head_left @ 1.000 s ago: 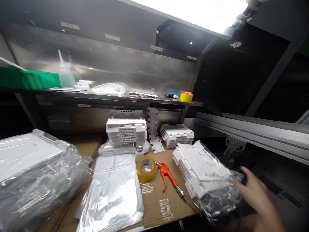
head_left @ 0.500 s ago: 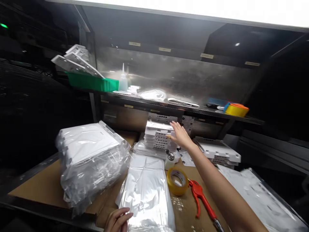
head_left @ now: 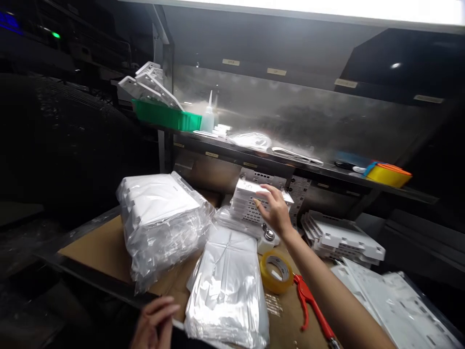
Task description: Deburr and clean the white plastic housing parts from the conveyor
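Brown cardboard [head_left: 100, 254] spreads before us. From the left we see a plastic-wrapped stack [head_left: 163, 198], our left hand [head_left: 154, 322] loosely curled, its contents unclear, clear bags [head_left: 227, 291], white stacked parts [head_left: 245, 206], our right hand [head_left: 277, 213] before them, thumb and fingers parted, then a red air gun [head_left: 313, 308].

A stack of white plastic parts [head_left: 241, 206] stands at the back, its pieces lying flat one upon another, with rows of small dark slots along the front side. Before it, on brown cardboard [head_left: 288, 320], lies a flat, glossy, creased pile of clear bags [head_left: 227, 291].
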The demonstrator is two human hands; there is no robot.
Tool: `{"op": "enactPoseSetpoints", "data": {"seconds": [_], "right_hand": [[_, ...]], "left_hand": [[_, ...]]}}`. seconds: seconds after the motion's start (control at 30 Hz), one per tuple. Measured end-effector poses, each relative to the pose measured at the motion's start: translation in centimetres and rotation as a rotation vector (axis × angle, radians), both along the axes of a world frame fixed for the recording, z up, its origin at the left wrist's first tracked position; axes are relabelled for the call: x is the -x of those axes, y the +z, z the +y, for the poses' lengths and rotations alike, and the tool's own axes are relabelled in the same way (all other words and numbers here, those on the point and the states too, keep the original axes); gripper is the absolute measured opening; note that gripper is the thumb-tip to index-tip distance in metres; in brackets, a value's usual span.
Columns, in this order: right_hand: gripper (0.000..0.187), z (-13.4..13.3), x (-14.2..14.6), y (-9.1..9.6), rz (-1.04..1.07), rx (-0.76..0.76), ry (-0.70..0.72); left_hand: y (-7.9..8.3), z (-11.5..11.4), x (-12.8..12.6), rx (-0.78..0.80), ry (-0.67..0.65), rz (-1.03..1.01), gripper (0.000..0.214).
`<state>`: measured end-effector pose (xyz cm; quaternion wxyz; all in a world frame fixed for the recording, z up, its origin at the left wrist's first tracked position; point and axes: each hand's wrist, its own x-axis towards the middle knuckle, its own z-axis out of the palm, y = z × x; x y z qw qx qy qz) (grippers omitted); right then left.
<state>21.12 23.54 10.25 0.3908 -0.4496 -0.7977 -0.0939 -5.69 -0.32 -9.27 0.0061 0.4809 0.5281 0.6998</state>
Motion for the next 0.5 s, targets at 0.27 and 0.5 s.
{"op": "enactPoseSetpoints", "data": {"seconds": [0.27, 0.5], "right_hand": [[0.034, 1.6, 11.1, -7.0, 0.173, 0.423, 0.187], [0.028, 0.8, 15.5, -8.6, 0.295, 0.543, 0.499]], "left_hand": [[6.8, -4.4, 10.8, 0.286, 0.203, -0.081, 0.03], [10.2, -4.4, 7.8, 0.447, 0.178, 0.171, 0.028]]}}
